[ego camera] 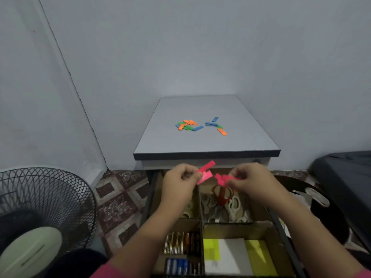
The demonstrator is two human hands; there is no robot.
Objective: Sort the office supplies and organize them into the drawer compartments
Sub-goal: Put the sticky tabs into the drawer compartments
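Both hands pinch pink paper strips above the open drawer (279, 227): left hand (179, 180) grips some (205, 173), right hand (253, 182) the rest (222, 179). Best square them into one stack before dropping them into a free compartment.

You have a table (236, 143) with a smooth, matt grey top. The drawer dividers (200, 227) look like rough brown cardboard. The batteries (176, 243) shine like metal, and the pink strips (205, 173) look like matt paper.
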